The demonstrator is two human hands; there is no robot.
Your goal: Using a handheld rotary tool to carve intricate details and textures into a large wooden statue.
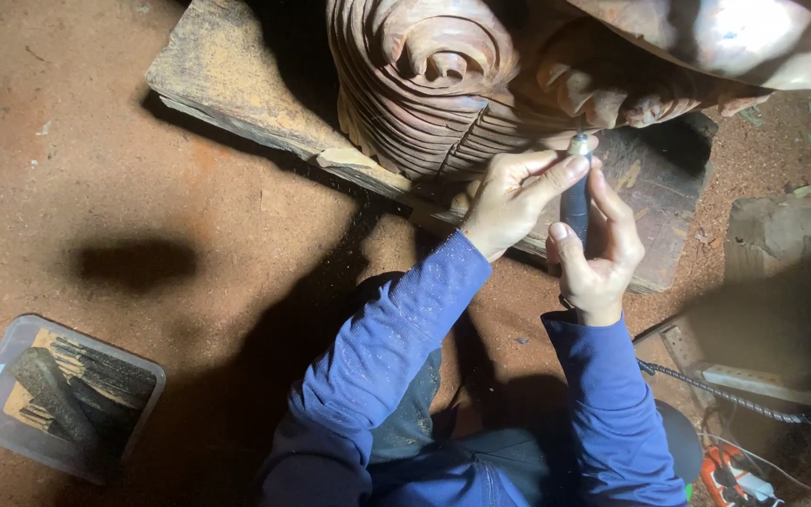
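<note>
Two hands work a rotary tool against a big carving.

The large reddish-brown carved wooden sculpture (pixel 443 84) with spiral ridges fills twelve o'clock, standing on a rough wooden plank (pixel 237 94) over the red dirt floor (pixel 96 188). At centre, the right hand (pixel 598 253) has its fingers wrapped tight around a slim dark rotary handpiece (pixel 574 202), tip up against the carving; the left hand (pixel 513 192) pinches the tool's upper end. A clear plastic tray of dark tools (pixel 63 394) sits at eight o'clock.
</note>
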